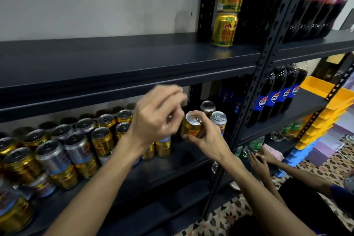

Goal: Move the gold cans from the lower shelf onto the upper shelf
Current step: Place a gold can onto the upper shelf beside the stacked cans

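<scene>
Since the lower shelf [172, 161] is loaded with gold and silver cans [57, 151] from about 9 o'clock in to the middle, there's plenty left to shift, so I'd call this early in the job. Moving right, the left hand [153, 120] hovers over the cans near the centre. It's motion-blurred with the fingers curled in, and I can't tell if they're pinching anything or just bunched up. Right beside it, at roughly 3 o'clock of that hand, is the gold can [191, 127] that matters. It's off the shelf and tilted a bit, with the right hand [208, 140] wrapped round its side, fingers and thumb clamped on the body. So the step in hand looks like the carry: pick done, place not yet.

Up at 1 o'clock on the upper shelf [134, 57], two stacked gold cans [225, 30] sit just beside the cola bottles [316, 5]. My guess is the next move wants a lift up past that shelf's front lip, then setting the can down upright near the stack without bumping it, since that stack looks tippy. Far right at 4 o'clock, another person's hands [260, 163] are at some green bottles [256, 143] lower down, so elbows in.
</scene>
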